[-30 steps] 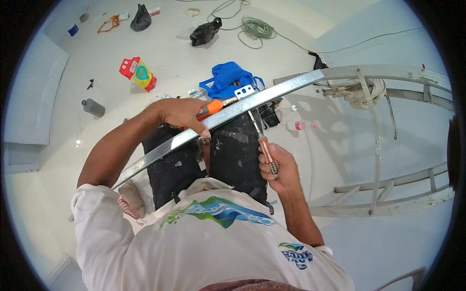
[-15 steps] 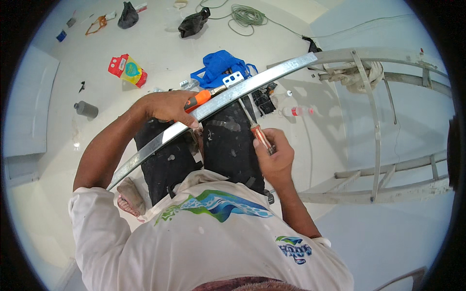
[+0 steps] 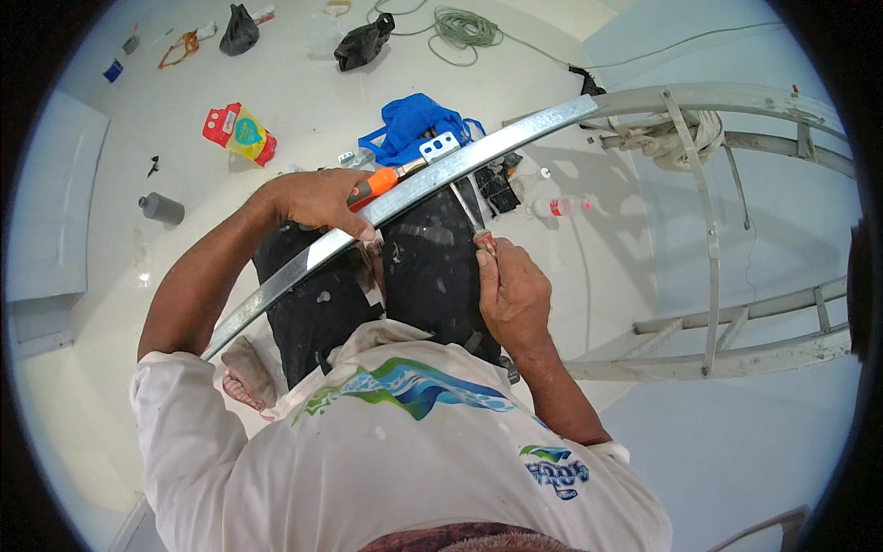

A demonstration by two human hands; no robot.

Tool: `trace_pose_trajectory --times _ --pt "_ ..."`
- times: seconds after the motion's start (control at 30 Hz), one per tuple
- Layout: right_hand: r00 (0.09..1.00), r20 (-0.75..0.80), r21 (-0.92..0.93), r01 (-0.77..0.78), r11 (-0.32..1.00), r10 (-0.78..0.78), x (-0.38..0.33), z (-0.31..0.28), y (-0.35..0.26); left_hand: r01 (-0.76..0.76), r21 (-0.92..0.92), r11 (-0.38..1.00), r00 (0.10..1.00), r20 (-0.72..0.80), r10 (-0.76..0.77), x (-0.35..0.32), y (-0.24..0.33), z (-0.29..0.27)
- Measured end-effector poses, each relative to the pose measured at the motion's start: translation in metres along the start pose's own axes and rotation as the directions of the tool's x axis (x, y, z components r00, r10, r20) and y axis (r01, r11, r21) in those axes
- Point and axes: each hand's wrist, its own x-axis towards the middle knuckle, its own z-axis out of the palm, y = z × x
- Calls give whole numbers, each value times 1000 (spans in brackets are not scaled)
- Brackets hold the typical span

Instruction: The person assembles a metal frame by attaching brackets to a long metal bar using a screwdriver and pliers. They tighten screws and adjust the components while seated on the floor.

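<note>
A long shiny metal profile [image 3: 487, 156] lies slantwise across my thighs, rising to the far right. My left hand [image 3: 317, 204] grips it from the left, thumb over the top near its middle. An orange-handled tool [image 3: 372, 189] lies along the profile's far side at the same hand; its working end is partly hidden. Just beyond sits a small metal bracket with holes [image 3: 440, 147], against the profile's far edge. My right hand [image 3: 517, 294] is closed around the red handle of a screwdriver [image 3: 485, 241]. The screwdriver's shaft points up to the profile's near edge, where its tip is hidden.
A blue bag [image 3: 418, 124] lies beyond the profile, with a clear plastic bottle [image 3: 561, 206] to its right. A ladder [image 3: 699, 212] lies at the right. Farther off are a red-and-yellow packet [image 3: 241, 133], a grey bottle [image 3: 162, 208], black bags [image 3: 365, 43] and coiled cable [image 3: 464, 29].
My right hand has turned and now covers more of the screwdriver's handle. My left hand and the metal profile have barely moved.
</note>
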Motion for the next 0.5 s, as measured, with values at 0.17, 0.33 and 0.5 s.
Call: trace_pose_trajectory --times 0.17,0.33,0.5 --pt "672 589 501 -739 450 448 18 -19 4 23 54 998 999 -45 -21 -1 -5 4" --pt "481 828 536 -829 -158 288 23 -17 28 -25 47 999 999 -40 27 9 -16 -1" --pt "988 114 77 -110 991 101 7 -7 -1 0 -71 997 1000 6 1 3 -11 3"
